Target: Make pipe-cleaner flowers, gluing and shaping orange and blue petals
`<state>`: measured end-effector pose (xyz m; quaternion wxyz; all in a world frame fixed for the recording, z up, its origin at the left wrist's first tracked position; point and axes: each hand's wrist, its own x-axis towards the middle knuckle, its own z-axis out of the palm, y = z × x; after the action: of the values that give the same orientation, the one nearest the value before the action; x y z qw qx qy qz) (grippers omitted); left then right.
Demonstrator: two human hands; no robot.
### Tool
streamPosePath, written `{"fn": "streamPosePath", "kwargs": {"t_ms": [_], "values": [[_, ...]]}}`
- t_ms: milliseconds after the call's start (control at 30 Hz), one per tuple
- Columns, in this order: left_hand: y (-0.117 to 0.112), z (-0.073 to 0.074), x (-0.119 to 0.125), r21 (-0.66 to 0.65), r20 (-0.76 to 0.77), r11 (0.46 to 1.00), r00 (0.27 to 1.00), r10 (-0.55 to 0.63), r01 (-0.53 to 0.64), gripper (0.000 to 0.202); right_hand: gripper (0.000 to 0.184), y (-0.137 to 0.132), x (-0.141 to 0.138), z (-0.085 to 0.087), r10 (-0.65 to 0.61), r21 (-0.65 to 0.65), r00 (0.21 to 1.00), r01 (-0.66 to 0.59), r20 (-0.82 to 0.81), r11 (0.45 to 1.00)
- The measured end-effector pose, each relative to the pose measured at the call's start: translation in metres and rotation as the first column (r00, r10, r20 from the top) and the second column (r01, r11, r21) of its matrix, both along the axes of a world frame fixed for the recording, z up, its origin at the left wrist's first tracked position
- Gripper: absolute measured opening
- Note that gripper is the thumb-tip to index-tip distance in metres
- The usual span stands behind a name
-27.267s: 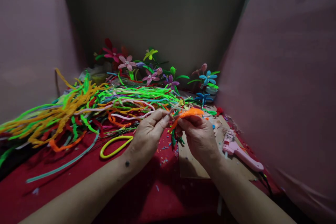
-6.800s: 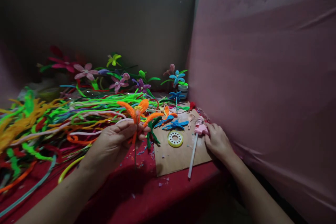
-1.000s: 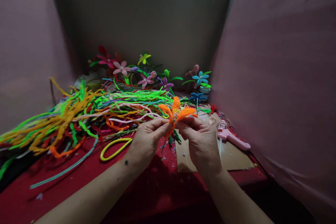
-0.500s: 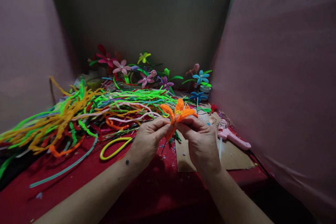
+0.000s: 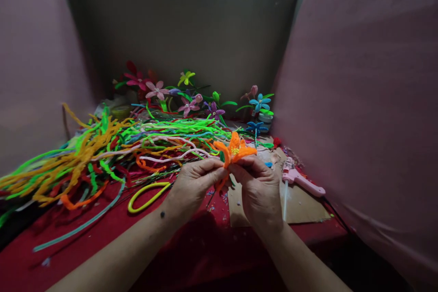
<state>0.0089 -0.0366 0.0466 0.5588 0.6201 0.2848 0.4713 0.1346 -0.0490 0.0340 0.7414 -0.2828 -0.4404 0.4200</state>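
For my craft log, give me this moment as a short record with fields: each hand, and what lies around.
Left hand: pinches orange flower below its petals
Right hand: pinches the same flower, opposite side
Glue gun: pink, lying on cardboard sheet, right of hands
Pipe cleaners: mixed colours, piled at left
Finished flowers: row at the back
Surface: red cloth

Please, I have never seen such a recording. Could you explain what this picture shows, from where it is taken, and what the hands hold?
There is no machine: these are a person's two bare hands. The camera sits on the person's head and looks forward and down. The left hand and the right hand together pinch an orange pipe-cleaner flower below its petals. On the red tabletop lie a heap of coloured pipe cleaners and a cardboard sheet with a pink glue gun on it. Finished flowers stand behind.
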Motion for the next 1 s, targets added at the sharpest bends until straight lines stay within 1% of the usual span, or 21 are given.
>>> {"fn": "streamPosePath", "kwargs": {"t_ms": [133, 233, 333, 433, 500, 600, 667, 733, 800, 867, 933, 1000], "values": [[0.001, -0.001, -0.002, -0.022, 0.039, 0.999, 0.999, -0.029, 0.03, 0.015, 0.013, 0.001, -0.002, 0.0, 0.03, -0.017, 0.997, -0.031, -0.07, 0.999], [0.002, 0.001, -0.005, -0.015, 0.014, 0.999, 0.999, -0.037, 0.037, 0.014, 0.014, 0.002, 0.0, -0.001, 0.11, -0.054, 0.99, -0.115, -0.085, 0.992], [0.002, 0.004, -0.008, -0.004, -0.051, 0.997, 0.996, -0.079, 0.078, 0.019, 0.01, 0.002, 0.005, -0.002, 0.213, -0.084, 0.977, -0.212, 0.003, 0.974], [0.004, 0.004, -0.01, -0.026, -0.068, 0.991, 0.989, -0.135, 0.133, 0.021, 0.008, 0.002, 0.009, -0.002, 0.223, -0.067, 0.969, -0.216, 0.111, 0.974], [0.006, 0.001, -0.011, -0.064, -0.038, 0.982, 0.983, -0.179, 0.176, 0.02, 0.009, 0.001, 0.011, -0.002, 0.227, -0.06, 0.965, -0.221, 0.132, 0.973], [0.008, -0.003, -0.01, -0.162, 0.057, 0.948, 0.962, -0.269, 0.275, 0.02, 0.01, 0.0, 0.012, -0.002, 0.254, -0.067, 0.96, -0.248, 0.121, 0.967], [0.008, -0.005, -0.009, -0.233, 0.142, 0.908, 0.936, -0.322, 0.347, 0.022, 0.008, -0.001, 0.012, -0.003, 0.266, -0.058, 0.957, -0.261, 0.112, 0.964], [0.008, -0.005, -0.007, -0.283, 0.215, 0.872, 0.913, -0.348, 0.399, 0.023, 0.007, -0.001, 0.012, -0.005, 0.294, -0.05, 0.95, -0.29, 0.105, 0.956], [0.007, -0.006, -0.006, -0.307, 0.265, 0.848, 0.894, -0.36, 0.433, 0.023, 0.007, -0.001, 0.012, -0.005, 0.301, -0.041, 0.949, -0.299, 0.088, 0.953], [0.006, -0.006, -0.005, -0.318, 0.293, 0.83, 0.88, -0.375, 0.459, 0.023, 0.007, -0.001, 0.012, -0.005, 0.282, -0.046, 0.955, -0.279, 0.096, 0.959], [0.005, -0.006, -0.005, -0.34, 0.303, 0.815, 0.875, -0.377, 0.469, 0.022, 0.004, 0.0, 0.013, -0.004, 0.253, -0.057, 0.961, -0.248, 0.113, 0.967], [0.004, -0.006, -0.005, -0.361, 0.303, 0.804, 0.875, -0.378, 0.472, 0.023, 0.001, 0.0, 0.014, -0.002, 0.267, -0.088, 0.958, -0.258, 0.106, 0.962]]}}
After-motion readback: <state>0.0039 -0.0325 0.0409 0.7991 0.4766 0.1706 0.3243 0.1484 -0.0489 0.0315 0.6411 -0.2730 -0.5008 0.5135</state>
